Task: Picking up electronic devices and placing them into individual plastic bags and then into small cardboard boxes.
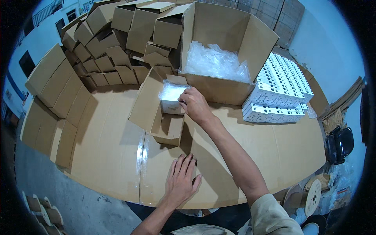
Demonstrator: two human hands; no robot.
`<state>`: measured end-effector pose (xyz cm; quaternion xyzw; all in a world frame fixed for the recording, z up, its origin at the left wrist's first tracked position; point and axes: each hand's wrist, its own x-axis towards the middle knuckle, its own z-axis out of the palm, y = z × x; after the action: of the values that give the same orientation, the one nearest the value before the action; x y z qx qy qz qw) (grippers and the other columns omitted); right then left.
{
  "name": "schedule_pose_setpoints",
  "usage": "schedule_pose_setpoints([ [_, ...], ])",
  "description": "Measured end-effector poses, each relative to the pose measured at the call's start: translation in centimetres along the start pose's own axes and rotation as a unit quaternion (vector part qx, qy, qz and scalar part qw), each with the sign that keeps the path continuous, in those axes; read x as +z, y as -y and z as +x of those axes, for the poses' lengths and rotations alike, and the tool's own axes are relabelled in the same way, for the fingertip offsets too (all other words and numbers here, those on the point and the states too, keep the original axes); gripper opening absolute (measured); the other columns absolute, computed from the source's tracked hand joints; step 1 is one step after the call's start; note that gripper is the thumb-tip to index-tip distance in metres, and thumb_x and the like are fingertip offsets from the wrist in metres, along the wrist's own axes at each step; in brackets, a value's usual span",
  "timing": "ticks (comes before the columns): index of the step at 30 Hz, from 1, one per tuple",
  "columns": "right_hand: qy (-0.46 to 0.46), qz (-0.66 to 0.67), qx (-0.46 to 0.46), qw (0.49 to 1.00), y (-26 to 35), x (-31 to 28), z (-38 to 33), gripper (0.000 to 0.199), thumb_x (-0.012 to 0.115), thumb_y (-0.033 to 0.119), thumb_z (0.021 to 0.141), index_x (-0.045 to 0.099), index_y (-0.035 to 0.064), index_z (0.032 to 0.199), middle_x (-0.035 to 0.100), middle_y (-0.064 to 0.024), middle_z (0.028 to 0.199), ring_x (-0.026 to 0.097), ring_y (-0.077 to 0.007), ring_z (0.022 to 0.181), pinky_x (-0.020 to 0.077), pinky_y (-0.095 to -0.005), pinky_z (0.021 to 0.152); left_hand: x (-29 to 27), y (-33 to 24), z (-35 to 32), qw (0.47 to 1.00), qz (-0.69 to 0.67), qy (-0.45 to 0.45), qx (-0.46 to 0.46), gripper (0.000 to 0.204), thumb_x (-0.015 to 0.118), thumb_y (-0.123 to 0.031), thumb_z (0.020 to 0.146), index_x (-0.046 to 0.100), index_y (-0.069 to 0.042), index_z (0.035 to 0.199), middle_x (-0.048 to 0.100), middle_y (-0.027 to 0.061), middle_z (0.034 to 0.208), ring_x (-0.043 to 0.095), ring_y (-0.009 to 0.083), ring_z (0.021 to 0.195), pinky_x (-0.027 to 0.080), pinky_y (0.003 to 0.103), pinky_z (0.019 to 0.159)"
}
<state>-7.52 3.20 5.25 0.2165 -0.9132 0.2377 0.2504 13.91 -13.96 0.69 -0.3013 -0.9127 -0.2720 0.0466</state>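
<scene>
Your white box [172, 107] is at the 12 o'clock end of the small open carton [171, 125], with bare carton floor showing at its 6 o'clock side. The face you can see points to 6 o'clock, toward you, and is wider than it is tall. The box's own long axis cannot be told, since the wrap [171, 90] and your fingers hide much of it. The carton's long axis runs roughly from 12 to 6, and its long flap leans out toward 9.

The box is pale and squared, its near face mostly plain. The clear wrap over its top is crinkled, catches the light in bright white patches and spreads a little past the edges.

Your right hand [196, 105] comes in from 5 o'clock, its fingers curled and drawn narrow at the box's 3 o'clock edge; you cannot tell whether they pinch the wrap or only press. Your left hand [182, 182] lies palm down on the table [109, 145], at 6 o'clock from the carton, fingers extended, thumb spread wide, holding nothing.

From the carton, the big carton [213, 87] with clear bags [215, 60] inside stands at 1 o'clock, the white stack [280, 84] at 2.
</scene>
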Motion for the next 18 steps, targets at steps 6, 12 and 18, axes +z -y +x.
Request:
schedule_pose_setpoints([
  [6,0.036,-0.019,0.01,0.999,0.6,-0.3,-0.2,0.011,0.068,0.012,0.087,0.072,0.0015,0.088,0.062,-0.0166,0.103,0.057,-0.0348,0.106,0.0496,-0.0436,0.094,0.3,-0.1,0.1,1.0,0.005,0.005,0.001,0.06,0.067,-0.03,0.09,0.05,0.0,0.139,0.047,0.0194,0.146,0.04,0.0386,0.138,0.029,0.053,0.117],
  [12,-0.001,-0.008,0.015,1.0,2.3,-2.5,-3.0,0.03,0.063,0.02,0.096,0.065,0.0014,0.119,0.052,-0.0213,0.133,0.049,-0.0393,0.125,0.0436,-0.0457,0.106,1.2,0.4,1.0,1.0,0.006,0.004,0.005,0.061,0.065,-0.031,0.091,0.048,0.0,0.14,0.044,0.0203,0.149,0.04,0.043,0.136,0.03,0.053,0.117],
  [18,-0.016,0.052,0.095,0.994,0.0,-9.1,-10.2,0.036,0.066,0.02,0.095,0.057,0.0072,0.128,0.049,-0.02,0.136,0.049,-0.0395,0.126,0.0445,-0.0469,0.105,3.0,0.2,5.7,1.0,0.017,0.021,0.016,0.065,0.065,-0.032,0.091,0.045,0.0,0.143,0.04,0.0206,0.152,0.039,0.0439,0.138,0.027,0.052,0.119],
])
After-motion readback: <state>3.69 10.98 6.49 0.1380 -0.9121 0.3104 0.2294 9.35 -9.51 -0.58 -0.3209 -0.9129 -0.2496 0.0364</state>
